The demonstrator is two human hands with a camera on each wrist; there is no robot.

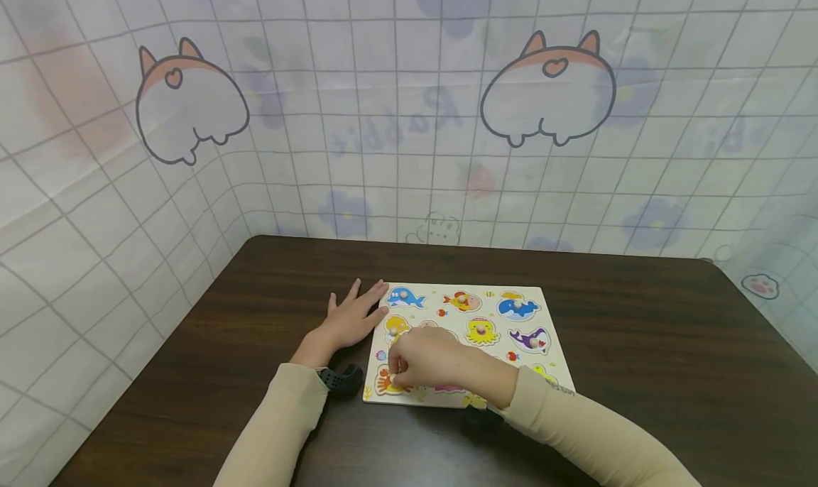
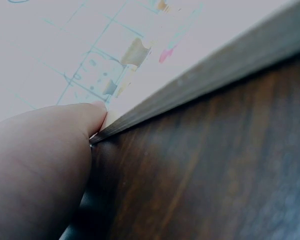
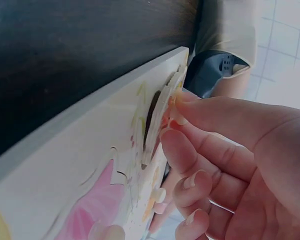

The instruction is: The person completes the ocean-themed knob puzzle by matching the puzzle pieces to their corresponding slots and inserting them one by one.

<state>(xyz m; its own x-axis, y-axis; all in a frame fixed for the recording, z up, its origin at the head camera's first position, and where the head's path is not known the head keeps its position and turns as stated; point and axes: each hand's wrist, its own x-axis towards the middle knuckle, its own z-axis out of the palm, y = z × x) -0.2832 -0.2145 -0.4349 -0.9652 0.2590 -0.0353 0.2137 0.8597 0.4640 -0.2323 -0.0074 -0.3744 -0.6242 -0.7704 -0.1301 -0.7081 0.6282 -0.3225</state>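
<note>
A white wooden peg puzzle board (image 1: 429, 293) with colourful sea-animal pieces lies on a dark table. My right hand (image 1: 441, 359) is over its near left part, thumb and forefinger pinching an orange crab puzzle piece (image 1: 384, 382). In the right wrist view this piece (image 3: 159, 120) sits tilted, one edge raised above its dark recess, the other fingers loosely curled. My left hand (image 1: 350, 321) has its fingers spread, the fingertips at the board's left edge. The left wrist view has the thumb (image 2: 96, 117) right against the board's side.
Set in the board are a blue dolphin (image 1: 404, 297), a blue whale (image 1: 518, 308), a yellow octopus (image 1: 481, 331) and a purple whale (image 1: 532, 340), each with a knob. The brown table (image 1: 671, 345) reaches back to a patterned curtain (image 1: 422, 160). Dark bands are on both wrists.
</note>
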